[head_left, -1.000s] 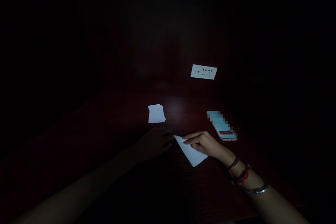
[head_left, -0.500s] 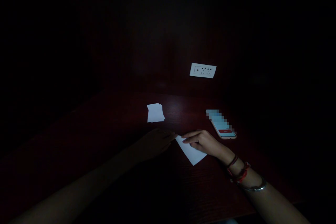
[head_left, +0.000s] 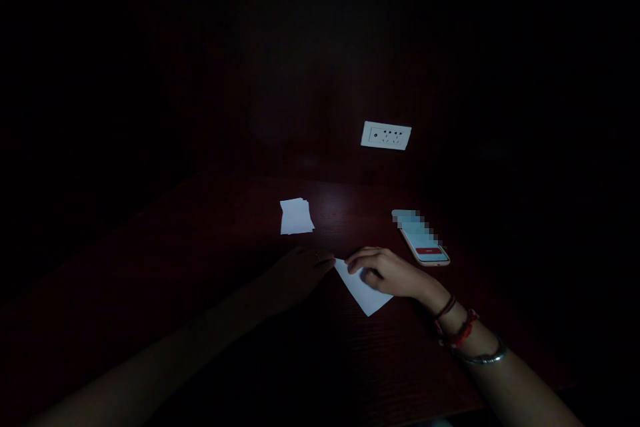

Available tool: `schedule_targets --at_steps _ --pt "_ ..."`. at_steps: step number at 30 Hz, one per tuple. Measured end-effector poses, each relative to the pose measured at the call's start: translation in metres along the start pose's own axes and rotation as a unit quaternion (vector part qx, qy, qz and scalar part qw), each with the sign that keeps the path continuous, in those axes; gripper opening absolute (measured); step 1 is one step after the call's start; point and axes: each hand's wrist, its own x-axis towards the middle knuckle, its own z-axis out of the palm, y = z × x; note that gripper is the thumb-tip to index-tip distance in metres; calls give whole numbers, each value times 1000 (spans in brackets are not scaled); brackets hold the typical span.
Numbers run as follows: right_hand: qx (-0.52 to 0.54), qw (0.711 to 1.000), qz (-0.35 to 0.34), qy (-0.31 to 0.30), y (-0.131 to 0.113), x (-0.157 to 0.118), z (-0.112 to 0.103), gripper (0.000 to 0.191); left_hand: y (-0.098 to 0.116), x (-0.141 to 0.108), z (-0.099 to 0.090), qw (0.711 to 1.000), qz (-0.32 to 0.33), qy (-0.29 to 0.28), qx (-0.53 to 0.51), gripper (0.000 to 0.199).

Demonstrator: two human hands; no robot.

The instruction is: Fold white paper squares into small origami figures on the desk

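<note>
Left hand [head_left: 300, 273], in shadow, lies with its fingertips at the upper left corner of a white paper sheet [head_left: 367, 297]; whether they pinch it cannot be told. Beyond this hand, a stack of white papers [head_left: 297, 217] rests on the dark red table [head_left: 340, 203]. The sheet lies on the table, one corner toward the viewer. Right hand [head_left: 387, 272] rests bent fingers upon it, thumb apart from forefinger. A socket plate [head_left: 373, 135] is set in the wall behind; a lit phone [head_left: 417, 237] lies rightmost, near the right hand.
</note>
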Motion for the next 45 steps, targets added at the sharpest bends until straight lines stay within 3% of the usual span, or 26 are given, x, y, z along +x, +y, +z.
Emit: schedule_targets --at_steps 21,28,37,39,45 --pt "-138 989 52 -27 -10 14 6 35 4 -4 1 1000 -9 20 1 36" --pt "-166 981 82 -54 -12 8 -7 22 8 -3 -5 999 -30 0 17 39" --pt "-168 974 127 -87 -8 -10 -23 21 11 4 -13 998 -60 -9 -13 36" --pt "-156 976 134 -67 -4 -12 -23 21 13 7 -15 998 -64 -2 -20 33" --pt "-91 980 165 69 3 -3 -11 22 11 10 -9 997 -53 49 -22 22"
